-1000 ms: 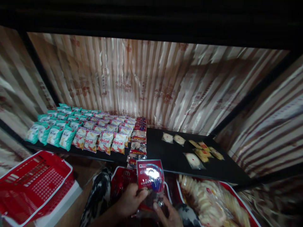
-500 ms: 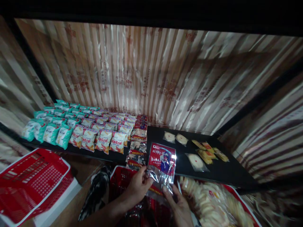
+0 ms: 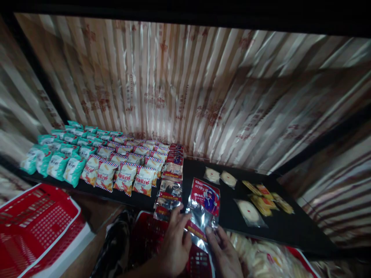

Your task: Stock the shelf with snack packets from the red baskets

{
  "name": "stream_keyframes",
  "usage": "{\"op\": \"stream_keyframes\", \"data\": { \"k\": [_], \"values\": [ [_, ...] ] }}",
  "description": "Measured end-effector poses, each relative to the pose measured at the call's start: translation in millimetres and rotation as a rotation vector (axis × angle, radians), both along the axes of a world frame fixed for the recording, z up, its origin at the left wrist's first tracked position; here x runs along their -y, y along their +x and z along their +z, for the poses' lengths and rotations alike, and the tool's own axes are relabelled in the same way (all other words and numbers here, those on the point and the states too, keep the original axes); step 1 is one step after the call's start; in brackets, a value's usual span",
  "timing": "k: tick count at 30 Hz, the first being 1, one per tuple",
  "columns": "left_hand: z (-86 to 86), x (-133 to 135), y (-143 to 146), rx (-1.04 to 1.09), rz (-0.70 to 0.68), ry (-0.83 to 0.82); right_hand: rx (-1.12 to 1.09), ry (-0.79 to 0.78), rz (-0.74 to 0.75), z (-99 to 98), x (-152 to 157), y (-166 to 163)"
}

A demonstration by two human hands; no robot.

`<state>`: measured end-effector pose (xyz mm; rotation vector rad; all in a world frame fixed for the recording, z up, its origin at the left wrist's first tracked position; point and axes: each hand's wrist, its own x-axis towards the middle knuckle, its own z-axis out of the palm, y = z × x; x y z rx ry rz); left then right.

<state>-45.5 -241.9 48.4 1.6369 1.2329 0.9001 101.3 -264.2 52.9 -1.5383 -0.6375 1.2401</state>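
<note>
Both my hands hold a shiny red and silver snack packet point(image 3: 203, 205) over the front edge of a black shelf point(image 3: 226, 216). My left hand point(image 3: 175, 247) pinches its lower left side and my right hand point(image 3: 224, 253) grips its lower right corner. The packet's top lies over the shelf, just right of a column of similar red packets point(image 3: 171, 173). Under my hands sits a red basket point(image 3: 199, 264) with more red packets in it.
Rows of teal packets point(image 3: 56, 156) and striped orange packets point(image 3: 124, 166) fill the shelf's left. Round clear-wrapped cakes point(image 3: 220, 177) and yellow packets point(image 3: 263, 195) lie at right. A red basket point(image 3: 34, 227) stands at left, a tray of pale crackers point(image 3: 266, 258) at right. Striped paper lines the walls.
My hands have lifted the red packet from over the basket forward and right onto the shelf's front edge. The view has shifted a little to the right.
</note>
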Motion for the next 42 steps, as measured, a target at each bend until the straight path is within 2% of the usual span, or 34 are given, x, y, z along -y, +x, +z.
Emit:
{"op": "stream_keyframes", "data": {
  "k": [3, 7, 11, 15, 20, 26, 33, 37, 42],
  "values": [
    [7.4, -18.7, 0.0, -0.109, -0.082, 0.214, -0.025, 0.079, 0.038, 10.0, -27.4, 2.1],
    [25.6, -59.9, 0.1, -0.299, -0.161, 0.491, 0.031, 0.187, 0.001, 38.8, -75.9, 1.6],
    [40.5, -114.3, 8.4, -0.544, -0.045, 0.636, -0.006, 0.23, -0.027, 60.4, -132.7, 0.9],
    [42.6, -165.6, 23.4, -0.737, 0.077, 0.729, 0.026, 0.21, -0.033, 57.9, -191.9, 3.6],
    [35.9, -207.3, 34.5, -0.851, 0.145, 0.636, 0.092, 0.256, 0.059, 37.8, -252.7, 5.7],
    [26.9, -238.1, 34.4, -0.916, 0.142, 0.481, 0.255, 0.214, 0.12, 19.1, -295.8, -0.3],
    [18.8, -261.7, 35.0, -0.956, 0.14, 0.412, 0.577, 0.159, 0.144, 6.4, -325.0, -3.5],
    [19.7, -266.8, 33.2, -0.975, 0.116, 0.409, 0.796, 0.128, 0.157, 3.5, -335.6, -2.2],
    [21.9, -271.6, 32.8, -0.993, 0.104, 0.384, 0.974, 0.104, 0.248, 3.3, -340.4, -1.0]
  ]
}}
